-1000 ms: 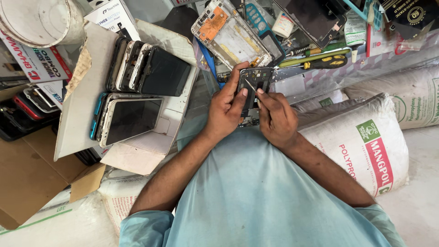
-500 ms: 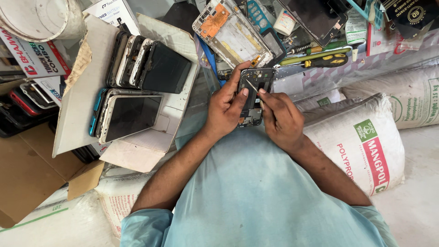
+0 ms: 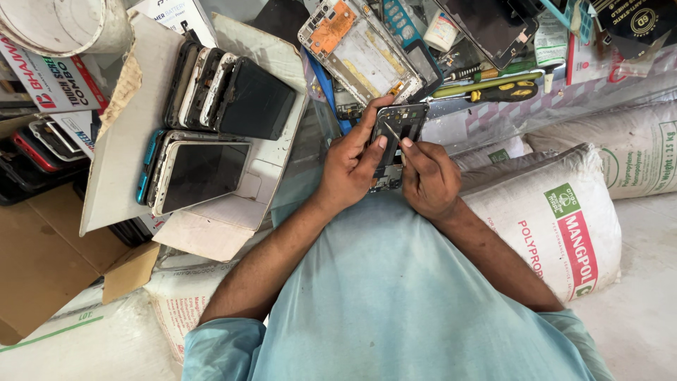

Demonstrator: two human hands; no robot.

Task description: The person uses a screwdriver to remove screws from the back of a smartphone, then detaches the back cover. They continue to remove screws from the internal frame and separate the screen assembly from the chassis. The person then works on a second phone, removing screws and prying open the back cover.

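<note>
— Phone frame (image 3: 397, 134), dark and stripped open: where is it sitting?

— It is resting upright in the left hand (image 3: 350, 168), fingers wrapping its edge, above the lap. The right hand (image 3: 427, 178) is pinching a thin tool (image 3: 392, 131) against it.

— How many phones are lying in the cardboard tray (image 3: 134, 106)?

— About six, in two stacks. Two screwdrivers (image 3: 493, 88) are lying on the worktop. One white sack (image 3: 564, 219) with a green and red label is lying at the right.
</note>
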